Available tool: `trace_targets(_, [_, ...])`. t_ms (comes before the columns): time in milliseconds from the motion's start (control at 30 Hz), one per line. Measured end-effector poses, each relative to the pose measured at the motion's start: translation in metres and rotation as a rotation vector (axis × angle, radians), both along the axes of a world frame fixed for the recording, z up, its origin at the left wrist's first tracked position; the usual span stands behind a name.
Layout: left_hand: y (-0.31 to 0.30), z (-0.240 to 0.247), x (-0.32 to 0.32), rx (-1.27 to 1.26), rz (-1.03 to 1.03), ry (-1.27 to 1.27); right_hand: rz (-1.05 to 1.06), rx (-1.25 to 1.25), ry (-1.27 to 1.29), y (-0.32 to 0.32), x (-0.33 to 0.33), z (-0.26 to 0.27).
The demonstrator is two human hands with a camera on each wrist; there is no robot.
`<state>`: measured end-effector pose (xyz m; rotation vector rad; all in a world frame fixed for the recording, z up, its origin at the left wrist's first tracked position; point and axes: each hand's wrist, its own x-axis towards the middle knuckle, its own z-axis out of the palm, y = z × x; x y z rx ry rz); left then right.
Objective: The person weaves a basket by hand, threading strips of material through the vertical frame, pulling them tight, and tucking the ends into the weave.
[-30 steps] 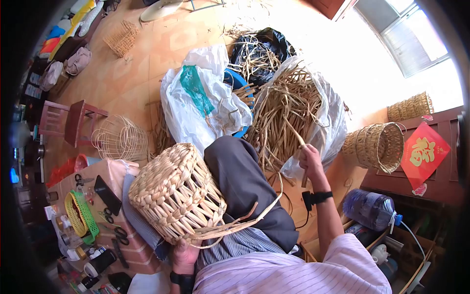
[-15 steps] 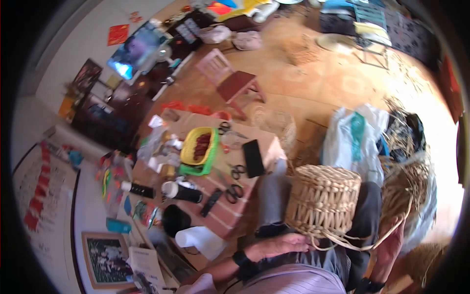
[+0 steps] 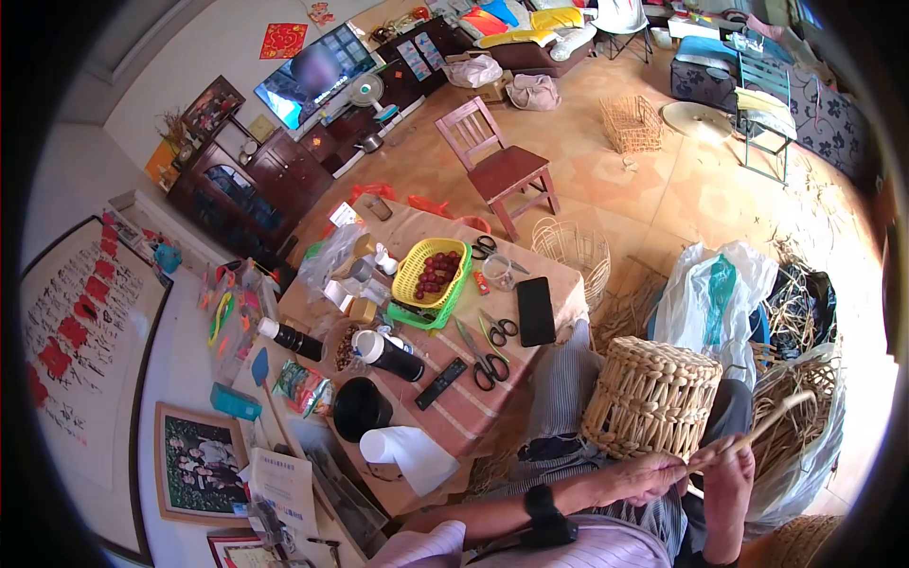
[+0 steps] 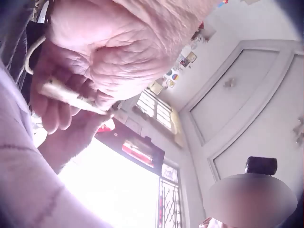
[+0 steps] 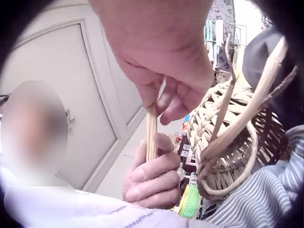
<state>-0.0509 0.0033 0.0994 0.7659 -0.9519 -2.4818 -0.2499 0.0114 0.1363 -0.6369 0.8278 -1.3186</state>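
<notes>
A woven basket (image 3: 651,398) of pale dried stalks rests bottom-up on the person's lap, loose strands trailing from its lower edge. Just beside it, my left hand (image 3: 653,476) grips a flat dried stalk strip (image 5: 151,135), with fingers curled round its lower part in the right wrist view. My right hand (image 5: 159,57) pinches the same strip higher up between thumb and fingers. Seen from the left wrist, the strip (image 4: 66,96) crosses beneath the left palm, the right hand close behind. In the head view, a pale stalk (image 3: 781,417) sticks out past the right hand.
On the left, a table (image 3: 454,417) carries scissors (image 3: 490,371), a phone (image 3: 536,310), a fruit basket (image 3: 407,275), a remote (image 3: 441,383) and bottles. White plastic bags and heaped stalks (image 3: 786,393) lie at right. A red chair (image 3: 509,175) stands beyond.
The head view has swung left toward the table. The right hand, earlier out over the stalk heap with a stalk, has come in beside the left hand. The left hand has moved from the basket's edge onto the strip.
</notes>
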Motion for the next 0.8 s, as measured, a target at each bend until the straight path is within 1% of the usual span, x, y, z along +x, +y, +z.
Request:
trace_targets(100, [-0.001,0.007,-0.004,-0.271,-0.044,-0.235,-0.156,0.187,-0.520,-0.014,-0.027,-0.008])
trace_targets(133, [0.002,-0.016,-0.004,-0.522,-0.040,-0.244,-0.153,0.206,-0.677,-0.024,-0.053,-0.020])
trace_targets(167, [0.005,-0.015,-0.001,-0.573,-0.025,-0.232,-0.050,0.081,-0.757,-0.031,-0.089,-0.053])
trace_targets(233, [0.012,-0.006,0.014,-0.676,0.000,-0.208,-0.173,0.112,-0.732,-0.038,-0.130,-0.075])
trace_targets(267, [0.015,0.001,0.021,-0.575,-0.064,-0.266,-0.222,0.109,-0.712,-0.039,-0.152,-0.086])
trace_targets(333, [0.018,0.010,0.040,-0.565,-0.113,-0.311,-0.316,0.104,-0.665,-0.038,-0.203,-0.116])
trace_targets(367, [0.021,0.013,0.049,-0.559,-0.139,-0.332,-0.339,0.091,-0.639,-0.034,-0.235,-0.139])
trace_targets(400, [0.024,0.011,0.061,-0.603,-0.127,-0.355,-0.334,0.060,-0.600,-0.031,-0.274,-0.163])
trace_targets(467, [0.025,0.023,0.081,-0.600,-0.140,-0.482,-0.293,-0.053,-0.484,-0.021,-0.362,-0.223])
trace_targets(500, [0.025,0.027,0.086,-0.595,-0.144,-0.547,-0.261,-0.164,-0.403,-0.017,-0.404,-0.258])
trace_targets(533, [0.028,0.026,0.086,-0.520,-0.102,-0.668,-0.372,-0.035,-0.238,-0.011,-0.416,-0.259])
trace_targets(567, [0.030,0.025,0.088,-0.525,-0.063,-0.666,-0.462,0.115,-0.078,-0.006,-0.426,-0.259])
trace_targets(633, [0.029,0.023,0.091,-0.543,0.007,-0.662,-0.580,0.303,0.178,-0.003,-0.421,-0.248])
trace_targets(733, [0.030,0.022,0.087,-0.530,-0.047,-0.453,-0.589,0.054,1.356,0.004,-0.414,-0.256])
trace_targets(767, [0.031,0.022,0.086,-0.525,-0.063,-0.385,-0.516,-0.046,1.741,0.006,-0.411,-0.261])
trace_targets(800, [0.029,0.023,0.082,-0.544,-0.081,-0.407,-0.503,-0.161,2.128,0.003,-0.378,-0.232])
